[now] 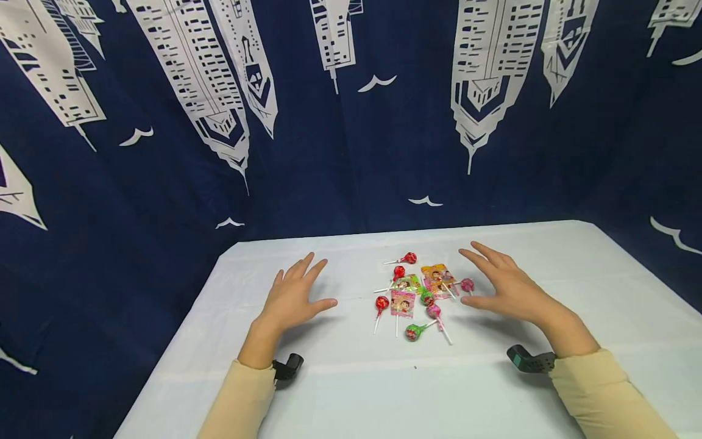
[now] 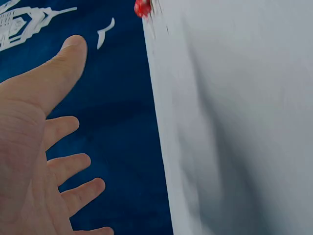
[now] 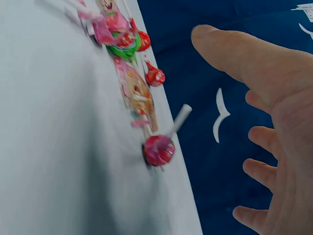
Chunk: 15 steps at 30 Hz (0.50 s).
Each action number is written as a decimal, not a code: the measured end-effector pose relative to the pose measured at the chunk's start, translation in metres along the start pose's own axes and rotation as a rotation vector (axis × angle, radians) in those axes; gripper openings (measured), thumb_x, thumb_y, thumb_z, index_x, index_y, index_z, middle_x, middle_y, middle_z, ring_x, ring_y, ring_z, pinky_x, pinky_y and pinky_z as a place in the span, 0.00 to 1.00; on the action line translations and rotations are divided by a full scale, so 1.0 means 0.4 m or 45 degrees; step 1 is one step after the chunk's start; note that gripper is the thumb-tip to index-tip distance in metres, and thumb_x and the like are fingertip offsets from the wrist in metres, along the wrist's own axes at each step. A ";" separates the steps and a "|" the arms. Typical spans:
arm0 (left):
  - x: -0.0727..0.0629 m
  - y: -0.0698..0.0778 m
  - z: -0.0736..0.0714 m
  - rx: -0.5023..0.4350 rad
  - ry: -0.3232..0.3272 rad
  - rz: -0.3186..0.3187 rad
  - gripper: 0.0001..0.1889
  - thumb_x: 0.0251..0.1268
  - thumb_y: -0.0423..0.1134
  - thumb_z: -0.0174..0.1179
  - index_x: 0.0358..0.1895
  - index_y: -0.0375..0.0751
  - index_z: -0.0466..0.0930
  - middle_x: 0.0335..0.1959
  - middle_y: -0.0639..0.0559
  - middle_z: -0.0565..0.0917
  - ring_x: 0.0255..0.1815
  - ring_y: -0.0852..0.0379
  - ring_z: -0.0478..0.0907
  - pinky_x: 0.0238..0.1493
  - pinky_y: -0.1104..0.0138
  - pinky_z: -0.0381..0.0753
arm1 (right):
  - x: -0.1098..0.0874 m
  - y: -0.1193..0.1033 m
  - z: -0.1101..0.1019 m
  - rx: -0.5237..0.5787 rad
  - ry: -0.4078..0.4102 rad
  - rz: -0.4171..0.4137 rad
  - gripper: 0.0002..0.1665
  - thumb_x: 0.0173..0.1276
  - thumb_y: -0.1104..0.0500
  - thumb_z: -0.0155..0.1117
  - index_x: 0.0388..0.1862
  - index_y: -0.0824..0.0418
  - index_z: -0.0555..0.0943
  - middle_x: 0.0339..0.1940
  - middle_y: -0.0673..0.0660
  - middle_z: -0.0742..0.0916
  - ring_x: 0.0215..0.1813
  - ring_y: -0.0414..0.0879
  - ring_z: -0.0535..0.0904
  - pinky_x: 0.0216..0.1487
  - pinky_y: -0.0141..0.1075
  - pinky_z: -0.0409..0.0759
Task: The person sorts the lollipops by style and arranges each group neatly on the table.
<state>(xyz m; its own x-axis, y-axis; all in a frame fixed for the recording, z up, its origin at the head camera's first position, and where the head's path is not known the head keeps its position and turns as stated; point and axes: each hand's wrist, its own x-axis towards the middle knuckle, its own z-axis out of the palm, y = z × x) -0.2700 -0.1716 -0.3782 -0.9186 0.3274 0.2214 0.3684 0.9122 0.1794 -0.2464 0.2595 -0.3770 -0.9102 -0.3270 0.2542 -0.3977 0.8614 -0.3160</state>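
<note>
Wrapped lollipops lie in a loose group on the white table. Red lollipops (image 1: 382,303) are at the left and back of it, green lollipops (image 1: 413,332) toward the front, and a pink lollipop (image 1: 434,311) beside them. Among them are flat candy packets, one pink (image 1: 403,303), one orange (image 1: 437,274). To the left of the group, my left hand (image 1: 296,292) hovers with fingers spread, touching nothing. My right hand (image 1: 507,283) is held the same way at the right, nearest a dark pink lollipop (image 3: 159,150).
The table (image 1: 340,384) has a white cover. Behind it hangs a dark blue curtain (image 1: 351,164) printed with white buildings and birds. Each wrist bears a black device, one on the left (image 1: 289,367), one on the right (image 1: 529,360).
</note>
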 end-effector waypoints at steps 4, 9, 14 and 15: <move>0.014 0.027 0.009 -0.084 -0.018 0.029 0.45 0.58 0.65 0.65 0.77 0.57 0.60 0.81 0.49 0.56 0.80 0.43 0.58 0.73 0.35 0.55 | 0.013 -0.007 0.010 0.070 -0.010 -0.023 0.52 0.60 0.39 0.73 0.78 0.50 0.61 0.80 0.65 0.60 0.75 0.72 0.56 0.64 0.74 0.60; 0.033 0.059 0.022 -0.133 -0.066 0.050 0.45 0.59 0.65 0.65 0.78 0.58 0.59 0.82 0.50 0.56 0.80 0.44 0.58 0.74 0.38 0.57 | 0.036 -0.005 0.023 0.153 -0.035 -0.020 0.48 0.63 0.44 0.72 0.77 0.51 0.62 0.80 0.65 0.61 0.75 0.71 0.56 0.65 0.74 0.59; 0.051 0.096 0.035 -0.194 -0.095 0.092 0.44 0.59 0.65 0.65 0.78 0.58 0.60 0.82 0.50 0.56 0.80 0.44 0.59 0.74 0.42 0.61 | 0.057 0.002 0.037 0.223 -0.057 -0.024 0.48 0.63 0.46 0.72 0.77 0.54 0.62 0.79 0.66 0.61 0.75 0.72 0.56 0.66 0.73 0.58; 0.054 0.106 0.038 -0.215 -0.102 0.104 0.44 0.59 0.64 0.65 0.78 0.58 0.60 0.82 0.50 0.55 0.80 0.44 0.59 0.73 0.43 0.62 | 0.061 0.003 0.038 0.234 -0.062 -0.025 0.48 0.63 0.46 0.72 0.77 0.54 0.62 0.79 0.67 0.61 0.75 0.72 0.56 0.66 0.73 0.58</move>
<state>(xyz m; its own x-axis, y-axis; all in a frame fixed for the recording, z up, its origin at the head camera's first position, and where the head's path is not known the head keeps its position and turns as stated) -0.2766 -0.1221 -0.3804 -0.8906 0.4235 0.1658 0.4548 0.8296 0.3240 -0.2707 0.2464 -0.3852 -0.9047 -0.3653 0.2192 -0.4260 0.7704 -0.4744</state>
